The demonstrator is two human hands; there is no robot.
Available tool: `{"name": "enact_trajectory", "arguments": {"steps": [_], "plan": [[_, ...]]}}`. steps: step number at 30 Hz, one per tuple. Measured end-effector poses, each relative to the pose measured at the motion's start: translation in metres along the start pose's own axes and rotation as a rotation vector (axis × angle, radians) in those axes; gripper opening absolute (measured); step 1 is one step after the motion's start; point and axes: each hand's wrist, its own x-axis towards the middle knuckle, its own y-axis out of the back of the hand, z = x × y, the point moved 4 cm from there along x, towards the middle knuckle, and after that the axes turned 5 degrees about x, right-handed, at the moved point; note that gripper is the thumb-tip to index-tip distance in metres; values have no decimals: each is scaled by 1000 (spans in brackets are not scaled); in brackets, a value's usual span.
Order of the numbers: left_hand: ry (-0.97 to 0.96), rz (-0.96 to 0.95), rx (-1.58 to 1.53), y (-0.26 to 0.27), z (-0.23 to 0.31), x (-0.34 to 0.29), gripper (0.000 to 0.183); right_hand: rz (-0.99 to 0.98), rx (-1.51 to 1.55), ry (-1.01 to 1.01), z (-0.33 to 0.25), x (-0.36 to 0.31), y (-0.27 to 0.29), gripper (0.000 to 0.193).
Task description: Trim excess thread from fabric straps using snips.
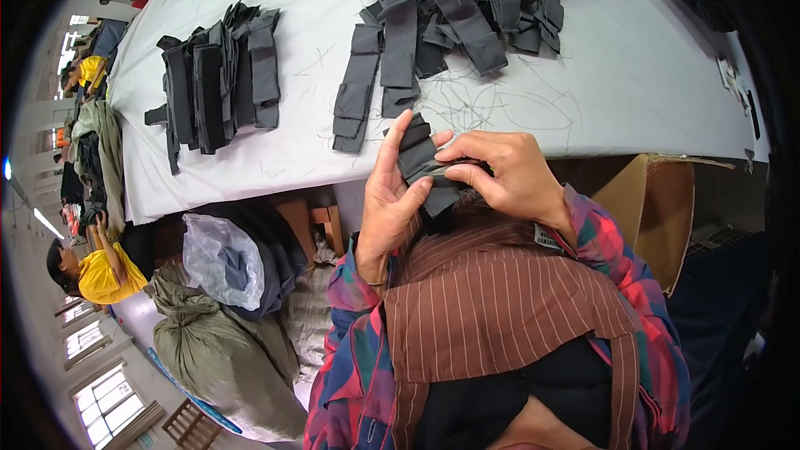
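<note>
The strip (421, 154), dark grey cloth, is held up in both hands at the near edge of the desk (633, 92), just in front of the apron (500, 300). It looks light and soft, yet folded layers probably give it some body, so it should bend easily without going fully limp; the matt weave seems unlikely to slip or break. Its long edges look like the surest hold, with a thumb flat on the face to keep the folds from opening. The left hand (390, 192) does this: its thumb presses on the near face, the index finger reaches up along the left edge, and the other fingers are partly hidden behind. The right hand (512, 167) has its thumb and index finger drawn together, pinching at the right edge; whether a loose thread is caught there too is too small to tell. The long axis runs aslant, the upper end pointing away toward the desk and a little left, the lower end toward the apron. Beyond lie a loose pile (475, 0) of similar strips and, to the left, a neater stack (221, 83).
</note>
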Motion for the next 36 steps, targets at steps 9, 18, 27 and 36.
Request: {"name": "enact_trajectory", "arguments": {"steps": [9,18,27,36], "plan": [[-13,-23,141,2,-5,-3,76,-28,-158,86,-3,6,-11,12],[35,-46,89,5,-9,-2,77,-45,-177,146,2,7,-10,10],[180,15,-183,8,-11,-7,75,73,143,-57,16,-4,-3,10],[129,61,-277,6,-11,-6,71,-21,40,-148,11,-11,-1,11]]}}
